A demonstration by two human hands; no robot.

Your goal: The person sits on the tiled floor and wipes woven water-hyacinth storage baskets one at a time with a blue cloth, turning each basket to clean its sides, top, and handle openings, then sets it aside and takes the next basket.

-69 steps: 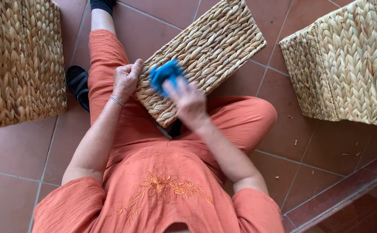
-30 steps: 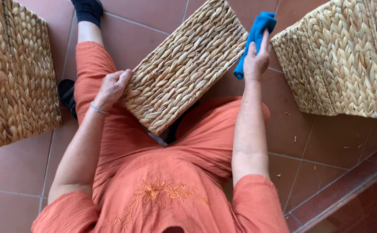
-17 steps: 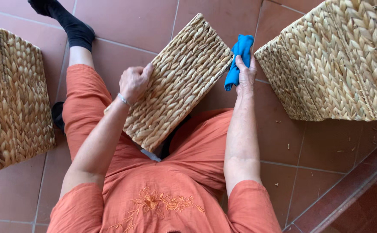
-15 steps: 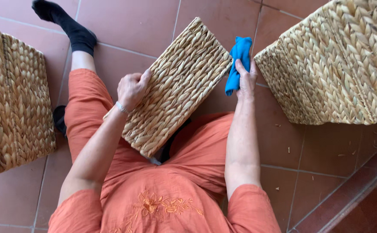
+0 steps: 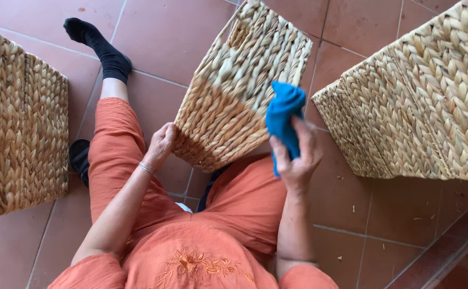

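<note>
One woven basket [image 5: 242,88] stands tilted at the upper centre of the frame, over the lap of a person seated on the floor. The left hand [image 5: 161,145] grips its lower corner; the right hand [image 5: 297,158] is closed around one blue cloth [image 5: 283,115] touching the basket's right edge. Two more woven baskets stand on the terracotta tile floor [image 5: 164,32]: one at the left edge [image 5: 20,123], one at the upper right [image 5: 421,101].

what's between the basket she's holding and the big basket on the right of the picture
In the head view, the right hand with the blue cloth sits between the held basket and the big basket; below it, bare floor tiles.
</note>
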